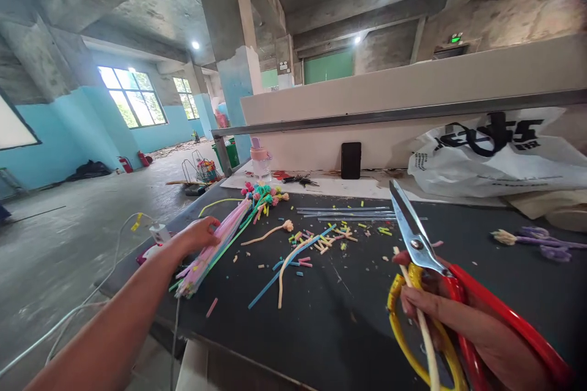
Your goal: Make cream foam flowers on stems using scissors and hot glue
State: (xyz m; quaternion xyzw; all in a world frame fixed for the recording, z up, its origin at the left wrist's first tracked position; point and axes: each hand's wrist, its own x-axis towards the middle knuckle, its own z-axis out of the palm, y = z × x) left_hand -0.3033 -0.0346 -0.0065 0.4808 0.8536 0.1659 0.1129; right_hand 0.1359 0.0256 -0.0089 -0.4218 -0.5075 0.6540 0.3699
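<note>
My left hand point(202, 234), its fingers curled, rests on a bundle of fuzzy pipe cleaner flowers point(220, 247) with pale pink and green stems and knotted heads at the far end. In my right hand point(472, 324) are scissors point(416, 244) with red handles, their blades pointing up and slightly parted. The same hand also grips a cream pipe cleaner point(426, 336) and a tool with yellow looped handles point(395, 302), whose working end is hidden. Between the hands lie a cream knotted stem point(266, 235), a blue pipe cleaner point(270, 287) and several short cut pieces point(323, 241).
Clear thin rods point(348, 212) lie across the dark tabletop point(339, 342). Behind them are a black phone point(351, 160), keys point(300, 180), a bottle point(260, 162) and a white plastic bag point(495, 159). Purple stems point(550, 243) lie at right. A cable point(119, 250) hangs off the left edge.
</note>
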